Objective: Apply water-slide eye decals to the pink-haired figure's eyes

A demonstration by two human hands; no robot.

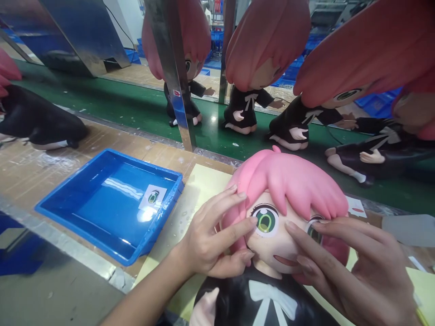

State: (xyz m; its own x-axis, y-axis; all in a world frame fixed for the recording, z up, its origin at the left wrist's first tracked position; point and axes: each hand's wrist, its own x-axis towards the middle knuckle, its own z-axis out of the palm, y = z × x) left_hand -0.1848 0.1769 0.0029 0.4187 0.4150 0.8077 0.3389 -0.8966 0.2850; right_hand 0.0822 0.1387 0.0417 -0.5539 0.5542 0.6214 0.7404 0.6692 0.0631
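Note:
A large figure with pink hair, a black dress and a white bow lies face up in front of me. My left hand rests at the left side of its face, fingers spread. Its index fingertip touches the edge of the green eye decal. My right hand reaches over the other side with its fingers stretched, fingertips touching around the second eye, which they partly cover. Neither hand grips anything that shows.
A blue tray of clear liquid stands at left, with an eye decal sheet in it. Yellow paper lies under the figure. Similar figures sit along a green conveyor belt behind a metal post.

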